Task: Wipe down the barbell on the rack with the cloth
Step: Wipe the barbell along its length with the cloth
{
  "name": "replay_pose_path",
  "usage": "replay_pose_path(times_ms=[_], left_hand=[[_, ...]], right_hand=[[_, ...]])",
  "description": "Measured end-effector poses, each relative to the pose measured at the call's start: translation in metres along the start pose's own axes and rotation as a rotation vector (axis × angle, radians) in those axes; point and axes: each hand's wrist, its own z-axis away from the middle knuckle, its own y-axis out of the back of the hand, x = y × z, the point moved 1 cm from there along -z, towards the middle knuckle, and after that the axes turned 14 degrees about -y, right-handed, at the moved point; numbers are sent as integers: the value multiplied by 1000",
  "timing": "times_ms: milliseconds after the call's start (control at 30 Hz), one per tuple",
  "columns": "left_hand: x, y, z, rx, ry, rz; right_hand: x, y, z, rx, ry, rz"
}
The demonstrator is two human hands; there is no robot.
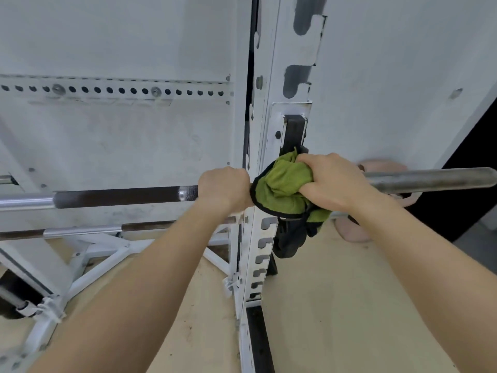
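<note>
The barbell (118,196) lies level across the white rack upright (265,146), with a dark knurled stretch on the left and a bare steel sleeve (430,180) sticking out to the right. My left hand (224,188) is wrapped around the bar just left of the upright. My right hand (329,179) presses a bunched green cloth with black trim (282,187) against the bar at the black hook of the rack. Part of the cloth hangs down below the bar. The bar under the cloth is hidden.
A second bar (80,232) rests lower on the rack at the left. White rack braces (88,267) spread over the wooden floor (336,305). A white wall with a perforated rail (113,90) stands close behind. A pinkish weight (355,232) sits behind the sleeve.
</note>
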Motion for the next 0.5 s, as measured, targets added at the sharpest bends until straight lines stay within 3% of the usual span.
replay_pose_path(times_ms=[100,167,233,300,367,433,500], left_hand=[[-12,25,-17,-554,40,549],[-13,32,-19,-611,56,581],[-3,18,-9,-331,41,268],[17,-13,11,136,-13,-185],[25,-39,25,392,-44,-378],[19,-44,20,471,-55,-399],[18,-29,13,412,-50,-401]], right_hand=[[-4,-4,6,97,51,70],[-5,-7,7,138,74,96],[-7,-9,7,149,67,109],[-8,-10,5,162,55,124],[-10,-10,3,187,46,156],[-13,-14,3,217,37,181],[-16,-18,4,251,41,204]])
